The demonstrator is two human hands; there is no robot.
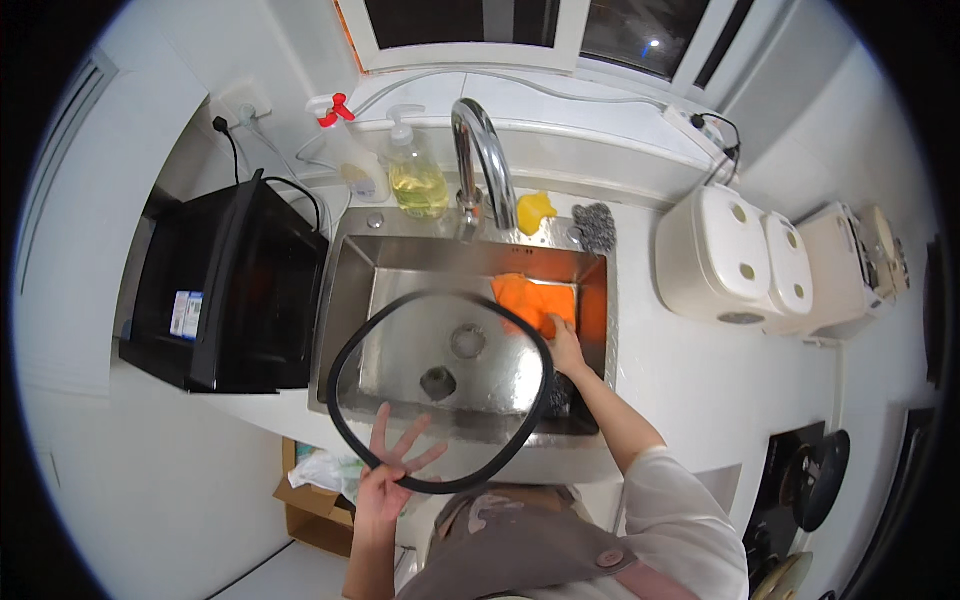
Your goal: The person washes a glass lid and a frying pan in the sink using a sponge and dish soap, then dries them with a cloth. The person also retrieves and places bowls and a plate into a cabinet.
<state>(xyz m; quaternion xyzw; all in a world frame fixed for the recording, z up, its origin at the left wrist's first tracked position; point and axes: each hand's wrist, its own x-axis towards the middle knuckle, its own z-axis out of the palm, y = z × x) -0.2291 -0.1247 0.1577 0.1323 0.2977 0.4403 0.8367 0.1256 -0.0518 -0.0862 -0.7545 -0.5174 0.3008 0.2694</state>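
My left hand (394, 469) pinches the lower left rim of a round glass lid with a black edge band (541, 405); its other fingers spread behind the clear glass. The lid is tilted over the near part of the stainless steel sink (349, 262). At the sink's right side, my right hand (564, 343) touches an orange cloth (541, 298) with its fingers, its grip partly hidden. Through the glass the sink's drain (469, 341) shows, with a dark round spot nearer to me. A dark scouring pad lies near the sink's lower right corner, partly behind the lid's edge.
Behind the sink stand a spray bottle (362, 169), a soap pump bottle (417, 180), a chrome faucet (484, 150), a yellow sponge (534, 213) and a steel wool scourer (595, 227). A black appliance (255, 292) is at left, white containers (731, 251) at right, and a pan (823, 480) lower right.
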